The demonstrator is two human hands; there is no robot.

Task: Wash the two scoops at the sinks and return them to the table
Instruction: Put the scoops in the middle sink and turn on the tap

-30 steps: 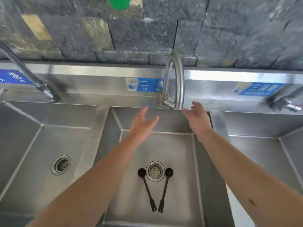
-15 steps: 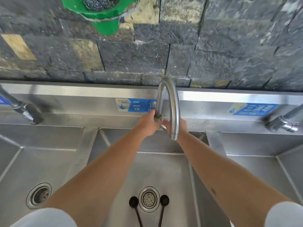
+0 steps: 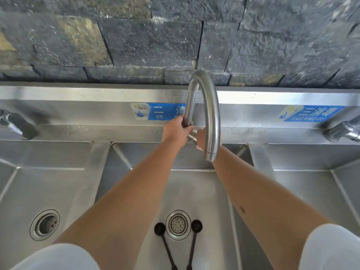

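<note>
Two black long-handled scoops lie on the floor of the middle sink (image 3: 196, 190), one scoop (image 3: 162, 235) left of the drain (image 3: 178, 224) and the other scoop (image 3: 195, 232) right of it, handles running toward me. A curved steel faucet (image 3: 209, 106) arches over the sink's back edge, and no water shows at its spout. My left hand (image 3: 176, 130) is wrapped around the base of the faucet's riser. My right hand (image 3: 201, 138) is closed on the valve beside it, partly hidden behind the spout.
A left sink (image 3: 25, 191) with its own drain (image 3: 44, 224) and a right sink (image 3: 321, 188) flank the middle one. Further taps stand at the far left (image 3: 17, 123) and far right (image 3: 342, 130). Blue labels mark the backsplash below a dark stone wall.
Both hands went from open above the sink to gripping the faucet's base and valve. The view tilted up, then settled slightly lower. The scoops have not moved.
</note>
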